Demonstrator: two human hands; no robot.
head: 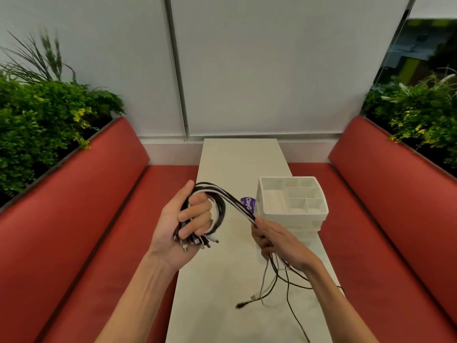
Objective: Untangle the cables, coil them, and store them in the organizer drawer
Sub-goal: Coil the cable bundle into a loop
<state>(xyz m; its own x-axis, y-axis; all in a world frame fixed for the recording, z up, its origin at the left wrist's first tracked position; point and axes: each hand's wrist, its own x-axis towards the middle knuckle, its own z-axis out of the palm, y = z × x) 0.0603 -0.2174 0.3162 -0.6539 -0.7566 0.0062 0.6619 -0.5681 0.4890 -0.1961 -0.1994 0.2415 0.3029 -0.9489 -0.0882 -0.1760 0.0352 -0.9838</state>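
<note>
Just left of the white organizer (296,217), over the desk (222,293), the left grip (183,219) curls round the looped cable bundle (221,210), holding its plug ends together. The right grip (277,240), nearer than the organizer, pinches the strands, probably to feed the coil; loose tails trail below.

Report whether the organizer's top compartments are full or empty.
Empty. Every compartment of the organizer shows bare white floor; the cables stretch between the left hand and right hand.

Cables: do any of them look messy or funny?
Yes. The cables loop neatly round the left hand, but below the right hand their loose ends hang crossed and tangled over the table, not yet coiled.
</note>
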